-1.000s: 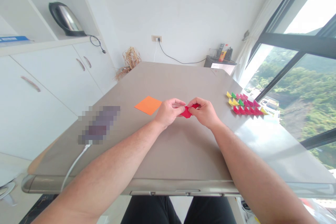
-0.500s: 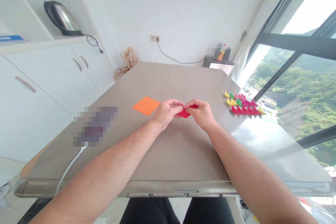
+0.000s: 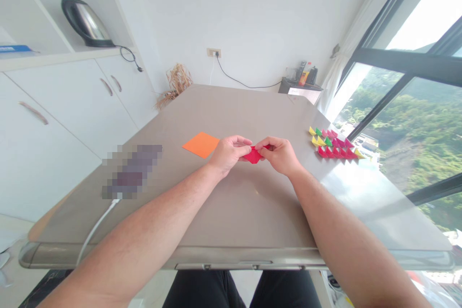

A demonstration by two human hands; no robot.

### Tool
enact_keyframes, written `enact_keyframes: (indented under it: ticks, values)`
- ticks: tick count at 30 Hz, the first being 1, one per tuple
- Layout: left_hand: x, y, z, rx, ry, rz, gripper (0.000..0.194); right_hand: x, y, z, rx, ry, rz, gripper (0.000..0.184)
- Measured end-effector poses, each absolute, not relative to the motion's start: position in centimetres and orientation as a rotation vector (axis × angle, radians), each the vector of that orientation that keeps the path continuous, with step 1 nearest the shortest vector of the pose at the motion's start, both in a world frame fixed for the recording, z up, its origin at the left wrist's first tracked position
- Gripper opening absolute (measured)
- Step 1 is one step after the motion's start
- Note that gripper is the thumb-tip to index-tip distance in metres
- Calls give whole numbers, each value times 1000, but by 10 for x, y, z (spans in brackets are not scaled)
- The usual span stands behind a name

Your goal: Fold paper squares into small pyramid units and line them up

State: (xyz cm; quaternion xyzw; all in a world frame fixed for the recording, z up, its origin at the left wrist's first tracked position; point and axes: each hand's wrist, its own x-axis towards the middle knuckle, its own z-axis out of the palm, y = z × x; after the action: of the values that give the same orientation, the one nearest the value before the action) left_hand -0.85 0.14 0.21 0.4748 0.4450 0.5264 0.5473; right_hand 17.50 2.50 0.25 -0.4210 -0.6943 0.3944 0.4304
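A small folded piece of red paper (image 3: 254, 156) is held just over the middle of the table between both hands. My left hand (image 3: 229, 154) pinches its left side between thumb and fingers. On the other side, my right hand (image 3: 277, 153) grips the right part, with some red showing past the fingers. Parts of the folds are hidden by the fingertips. Flat on the table beside my left hand lies an orange square of paper (image 3: 200, 145).
Rows of small folded paper pieces (image 3: 336, 152) in red, pink, yellow and green stand at the right of the table (image 3: 238, 211). A pixelated dark object (image 3: 135, 171) with a white cable (image 3: 96, 227) lies at the left. A kettle (image 3: 88, 24) sits on the shelf.
The fingers of my right hand have shifted slightly on the red paper, and more of its pointed lower part shows than half a second ago. The view has turned a little.
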Motion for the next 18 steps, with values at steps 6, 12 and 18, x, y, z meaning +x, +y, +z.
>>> enact_keyframes:
  ticks: [6, 12, 18]
  values:
    - [-7, 1, 3, 1114, 1031, 1253, 18, 173, 25, 0, -1013, -1731, 989, 11]
    - [-7, 1, 3, 1113, 1017, 1250, 16, 172, 24, -3, -889, -1721, 956, 13]
    - [-7, 2, 1, 1128, 1045, 1247, 18, 171, 21, 1, -964, -1716, 960, 11]
